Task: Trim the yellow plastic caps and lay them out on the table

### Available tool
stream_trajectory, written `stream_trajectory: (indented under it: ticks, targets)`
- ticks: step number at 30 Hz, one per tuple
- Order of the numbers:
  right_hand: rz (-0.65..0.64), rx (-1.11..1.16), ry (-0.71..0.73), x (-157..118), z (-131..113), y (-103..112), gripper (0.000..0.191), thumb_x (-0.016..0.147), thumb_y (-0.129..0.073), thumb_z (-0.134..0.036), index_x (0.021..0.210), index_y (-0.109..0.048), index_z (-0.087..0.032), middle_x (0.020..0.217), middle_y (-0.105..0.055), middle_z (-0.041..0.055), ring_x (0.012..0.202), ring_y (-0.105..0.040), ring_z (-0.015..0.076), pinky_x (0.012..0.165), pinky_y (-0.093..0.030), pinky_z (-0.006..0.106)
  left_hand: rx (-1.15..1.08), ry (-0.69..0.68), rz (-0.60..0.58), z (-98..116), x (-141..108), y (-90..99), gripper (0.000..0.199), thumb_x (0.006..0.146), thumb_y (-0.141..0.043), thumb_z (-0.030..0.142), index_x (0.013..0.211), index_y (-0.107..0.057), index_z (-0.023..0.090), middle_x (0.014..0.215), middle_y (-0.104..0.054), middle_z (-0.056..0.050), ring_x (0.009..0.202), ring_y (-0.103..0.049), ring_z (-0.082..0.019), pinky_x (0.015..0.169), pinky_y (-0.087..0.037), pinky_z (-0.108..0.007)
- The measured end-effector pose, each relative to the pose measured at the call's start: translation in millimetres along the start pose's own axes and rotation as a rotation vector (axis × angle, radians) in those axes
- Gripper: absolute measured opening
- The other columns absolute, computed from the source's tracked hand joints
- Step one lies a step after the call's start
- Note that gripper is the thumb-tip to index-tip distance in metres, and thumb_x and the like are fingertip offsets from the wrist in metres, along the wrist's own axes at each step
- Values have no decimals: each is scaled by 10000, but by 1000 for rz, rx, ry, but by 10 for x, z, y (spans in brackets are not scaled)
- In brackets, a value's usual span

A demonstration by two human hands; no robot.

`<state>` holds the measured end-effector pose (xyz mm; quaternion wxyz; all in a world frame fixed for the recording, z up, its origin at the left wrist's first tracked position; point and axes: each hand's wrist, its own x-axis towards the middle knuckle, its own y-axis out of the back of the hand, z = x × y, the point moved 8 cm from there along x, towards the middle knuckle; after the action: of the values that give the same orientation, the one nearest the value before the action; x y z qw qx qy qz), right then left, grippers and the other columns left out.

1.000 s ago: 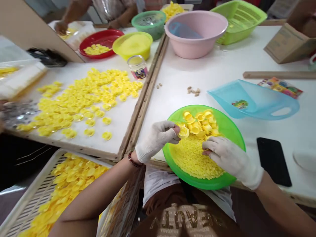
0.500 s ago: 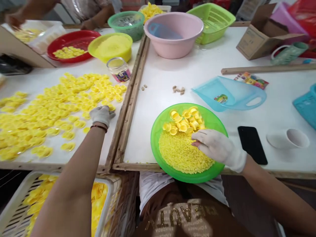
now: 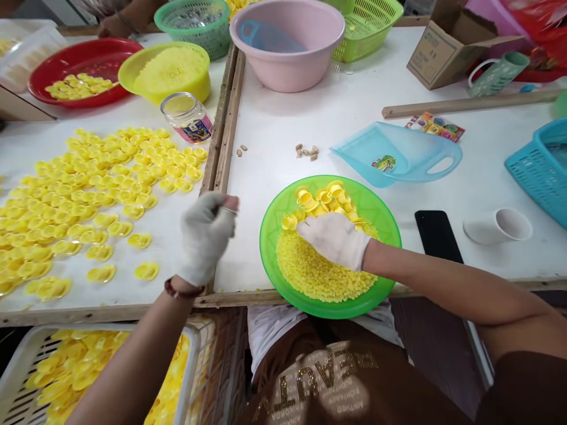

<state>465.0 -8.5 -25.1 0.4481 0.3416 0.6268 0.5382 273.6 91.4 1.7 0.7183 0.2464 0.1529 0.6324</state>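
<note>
My left hand (image 3: pixel 207 233), in a white glove with bare fingertips, is raised over the wooden divider with its fingers curled together; what it holds, if anything, is hidden. My right hand (image 3: pixel 333 239), gloved too, reaches into the green plate (image 3: pixel 385 212) with fingers pointing down and left at the yellow cups (image 3: pixel 328 198); its fingertips are mostly hidden. Small yellow pellets (image 3: pixel 328 283) fill the plate's near part. Many flat yellow pieces (image 3: pixel 88 183) lie spread over the left table.
Behind the plate are a blue scoop (image 3: pixel 394 153) and a pink basin (image 3: pixel 287 65). A phone (image 3: pixel 438 236) and a white cup (image 3: pixel 509 227) lie to the right. A clear jar (image 3: pixel 188 121) stands by the divider. Below the left table is a white basket (image 3: pixel 192 354). Another person's arm shows at the top left.
My left hand has lifted off the yellow pieces and moved right, toward the plate. My right hand has shifted left within the plate, over the cups. The camera view has shifted a little.
</note>
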Motion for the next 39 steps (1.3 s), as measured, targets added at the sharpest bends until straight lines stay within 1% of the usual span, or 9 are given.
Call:
stream_trajectory:
  ticks: [4, 6, 11, 17, 21, 26, 31, 35, 39]
  targets:
    - [344, 203, 123, -306, 48, 212, 200, 1032, -439, -158, 991, -635, -172, 840, -691, 56, 754, -636, 189, 668, -446, 322, -216, 96, -524, 359, -512, -717, 336, 863, -701, 451, 1023, -674, 156, 782, -715, -36, 566, -660, -159, 525, -533, -264]
    - [398, 353, 121, -433, 72, 182, 178, 1043, -445, -180, 1081, -618, -163, 919, -705, 63, 826, -652, 184, 740, -483, 311, -326, 130, -615, 397, -572, -889, 393, 840, -733, 457, 1069, -665, 146, 845, -738, -60, 635, -688, -171, 587, -571, -281]
    - [67, 316, 89, -540, -125, -284, 187, 1003, -572, -262, 1117, -635, -128, 1077, -690, 143, 957, -645, 262, 830, -508, 393, -327, 88, -436, 364, -433, -816, 403, 817, -796, 416, 1092, -663, 153, 801, -721, -35, 681, -676, -166, 643, -573, -284]
    - [-201, 395, 99, -588, -216, -533, 310, 1060, -475, -367, 938, -665, -155, 901, -708, 96, 773, -611, 204, 675, -443, 331, -308, 104, -486, 346, -551, -896, 289, 873, -728, 429, 956, -760, 154, 824, -745, -55, 717, -695, -182, 676, -569, -296]
    - [-14, 1060, -58, -524, 85, -330, 454, 1040, -491, -457, 666, -466, -200, 588, -474, -39, 543, -421, 101, 539, -341, 261, -223, 46, -538, 359, -600, -998, 279, 902, -666, 417, 808, -734, 163, 729, -721, -46, 682, -675, -182, 662, -545, -289]
    - [300, 1963, -207, -410, 325, -80, 513, 975, -544, -642, 695, -428, -228, 533, -369, -97, 401, -279, 60, 397, -220, 228, -202, 9, -700, 471, -718, -1233, 293, 893, -629, 389, 689, -650, 181, 661, -672, -25, 622, -643, -164, 601, -514, -254]
    - [622, 2101, -209, -360, 409, 80, 498, 955, -611, -618, 695, -455, -223, 538, -397, -88, 433, -413, 69, 432, -315, 225, -352, 148, -791, 534, -847, -1403, 259, 842, -661, 406, 724, -655, 176, 713, -669, -26, 662, -671, -176, 646, -573, -269]
    - [660, 2108, -205, -367, 417, 39, 470, 967, -602, -592, 708, -472, -223, 563, -430, -75, 479, -496, 87, 467, -377, 237, -399, 203, -760, 518, -854, -1408, 271, 823, -679, 432, 775, -680, 165, 719, -671, -29, 669, -677, -181, 694, -603, -297]
    - [651, 2134, -218, -369, 429, 33, 479, 957, -614, -606, 715, -460, -222, 566, -393, -86, 462, -428, 68, 450, -349, 222, -397, 175, -768, 506, -852, -1414, 293, 857, -682, 444, 775, -685, 162, 710, -674, -28, 680, -678, -172, 708, -604, -284]
